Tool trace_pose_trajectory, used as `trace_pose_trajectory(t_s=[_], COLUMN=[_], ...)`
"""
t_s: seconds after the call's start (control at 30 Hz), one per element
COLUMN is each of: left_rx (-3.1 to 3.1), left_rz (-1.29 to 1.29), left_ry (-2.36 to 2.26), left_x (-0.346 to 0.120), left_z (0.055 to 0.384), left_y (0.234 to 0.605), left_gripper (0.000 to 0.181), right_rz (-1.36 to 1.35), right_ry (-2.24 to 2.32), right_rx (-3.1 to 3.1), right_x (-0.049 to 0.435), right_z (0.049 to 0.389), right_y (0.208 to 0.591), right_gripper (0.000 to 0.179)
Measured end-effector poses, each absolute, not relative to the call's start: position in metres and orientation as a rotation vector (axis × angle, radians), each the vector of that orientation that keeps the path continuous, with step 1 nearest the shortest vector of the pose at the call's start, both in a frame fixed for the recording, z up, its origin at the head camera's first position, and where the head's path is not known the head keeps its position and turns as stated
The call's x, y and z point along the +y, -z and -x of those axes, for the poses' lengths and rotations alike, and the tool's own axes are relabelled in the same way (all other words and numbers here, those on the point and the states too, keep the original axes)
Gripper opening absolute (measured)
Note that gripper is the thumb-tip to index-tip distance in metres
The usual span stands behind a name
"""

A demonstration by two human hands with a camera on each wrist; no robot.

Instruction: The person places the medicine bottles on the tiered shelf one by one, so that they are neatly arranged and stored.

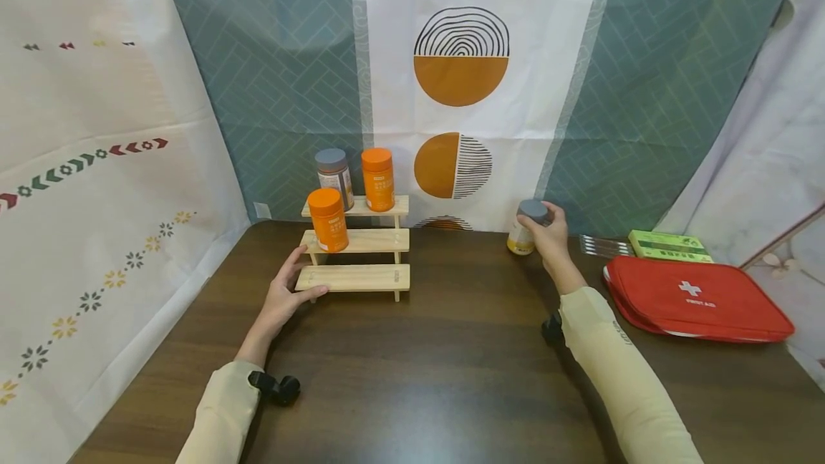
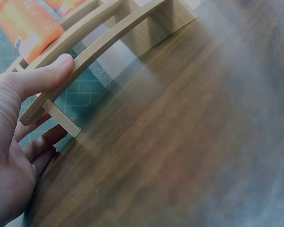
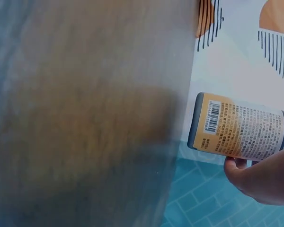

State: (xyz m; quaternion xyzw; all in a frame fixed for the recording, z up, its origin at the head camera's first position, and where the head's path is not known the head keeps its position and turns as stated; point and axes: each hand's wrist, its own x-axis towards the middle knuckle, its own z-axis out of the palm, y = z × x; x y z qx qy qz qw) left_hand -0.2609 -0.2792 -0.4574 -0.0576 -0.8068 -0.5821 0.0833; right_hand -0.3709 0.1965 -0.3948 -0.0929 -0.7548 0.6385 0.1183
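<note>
At the left, a three-tier wooden display rack [image 1: 352,277] stands on the table. My left hand [image 1: 281,302] grips the left end of its lowest step; in the left wrist view the thumb [image 2: 57,73] lies along the step and the other fingers reach behind it. An orange jar [image 1: 329,220] sits on the middle step. The top step carries another orange jar [image 1: 378,181] and a grey-lidded jar [image 1: 335,174]. Over at the right, my right hand [image 1: 551,236] holds a second grey-lidded jar [image 1: 520,239] near its lid. Its yellow-and-white label with a barcode [image 3: 212,116] shows in the right wrist view.
A red first aid pouch [image 1: 699,299] lies at the right of the brown table [image 1: 425,378]. Behind it are a green-yellow box [image 1: 670,246] and a clear pack of swabs [image 1: 604,246]. Patterned curtain cloth [image 1: 490,113] hangs along the table's back edge.
</note>
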Motion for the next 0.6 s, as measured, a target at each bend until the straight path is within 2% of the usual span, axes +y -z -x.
trace_pose_trajectory(t_s=[0.6], left_rx=[-2.427], left_rz=[0.148], left_ry=[1.720], left_x=[-0.280], left_z=[0.262], left_y=[0.458], left_gripper=[0.091], right_rz=[-0.016], right_ry=[-1.941], right_rx=[-2.230], right_x=[0.172], right_z=[0.351], right_y=[0.371], right_gripper=[0.069])
